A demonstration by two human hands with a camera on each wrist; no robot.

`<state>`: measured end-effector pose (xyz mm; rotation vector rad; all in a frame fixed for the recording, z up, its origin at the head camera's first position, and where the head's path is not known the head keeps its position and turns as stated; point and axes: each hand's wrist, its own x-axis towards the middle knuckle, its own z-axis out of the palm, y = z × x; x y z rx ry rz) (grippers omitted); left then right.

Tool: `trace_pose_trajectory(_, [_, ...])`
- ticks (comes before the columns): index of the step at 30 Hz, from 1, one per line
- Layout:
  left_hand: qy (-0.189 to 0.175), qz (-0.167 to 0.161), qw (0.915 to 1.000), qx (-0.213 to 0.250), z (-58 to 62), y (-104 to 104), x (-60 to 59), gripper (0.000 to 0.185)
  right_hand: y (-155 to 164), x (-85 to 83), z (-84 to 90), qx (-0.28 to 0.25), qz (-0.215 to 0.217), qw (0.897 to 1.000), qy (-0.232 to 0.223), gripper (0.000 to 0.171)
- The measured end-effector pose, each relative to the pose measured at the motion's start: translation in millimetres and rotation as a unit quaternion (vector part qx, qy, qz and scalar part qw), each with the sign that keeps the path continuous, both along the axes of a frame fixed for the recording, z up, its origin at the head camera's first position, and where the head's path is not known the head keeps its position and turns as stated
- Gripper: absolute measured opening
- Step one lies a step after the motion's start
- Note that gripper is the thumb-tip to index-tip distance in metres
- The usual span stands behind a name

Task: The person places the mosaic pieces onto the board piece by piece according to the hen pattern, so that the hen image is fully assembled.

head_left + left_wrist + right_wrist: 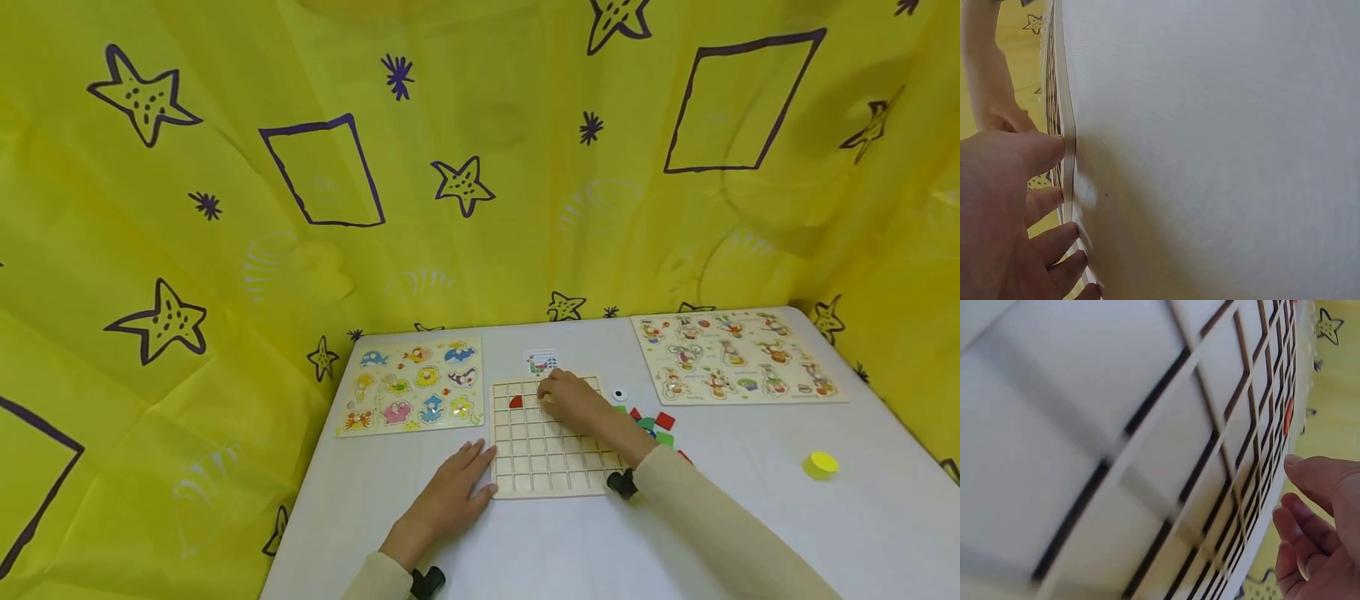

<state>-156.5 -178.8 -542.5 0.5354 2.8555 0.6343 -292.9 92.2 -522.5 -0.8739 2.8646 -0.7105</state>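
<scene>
Tabletop head view alone shows loose tiles (654, 422).

From my remote view I see a white table (750, 517) closed in by a yellow curtain (480, 167) printed with purple stars and outlined squares. On the far left of the table lies a sea-animal puzzle board (412, 385), on the far right a second puzzle board (735, 357) with small cartoon figures, and between them, near the back edge, a small picture card (541, 362). I can also make out a yellow cap (821, 464) well apart on the right and a small white ring (619, 394) near a loose heap of red, green and blue tiles (654, 423).
</scene>
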Motion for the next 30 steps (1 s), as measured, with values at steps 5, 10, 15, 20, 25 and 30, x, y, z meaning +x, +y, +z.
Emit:
trace_pose_trajectory(5, [-0.004,0.001,1.0,0.001,-2.0,0.1,-0.9,0.061,46.3,5.6,10.2,0.01,-0.032,0.999,-0.022,0.02])
trace_pose_trajectory(10, [-0.005,-0.001,1.0,0.003,-2.2,0.9,-1.2,0.061,96.8,13.1,19.5,0.014,-0.065,0.996,-0.056,0.023])
trace_pose_trajectory(15, [-0.002,-0.001,1.0,0.002,-2.0,0.5,-0.8,0.061,128.1,18.7,20.2,0.018,-0.078,0.992,-0.095,0.023])
trace_pose_trajectory(20, [0.0,-0.001,1.0,-0.001,-3.2,-0.7,-1.2,0.061,133.0,18.1,14.7,0.004,-0.059,0.99,-0.127,0.015])
trace_pose_trajectory(25, [-0.004,-0.002,1.0,0.001,-4.2,-0.7,-1.5,0.062,131.6,15.5,9.6,0.007,-0.065,0.992,-0.109,0.006])
trace_pose_trajectory(30, [0.003,-0.004,1.0,0.003,-4.2,-0.2,-1.4,0.062,132.8,10.6,4.6,-0.003,-0.078,0.992,-0.095,0.006])
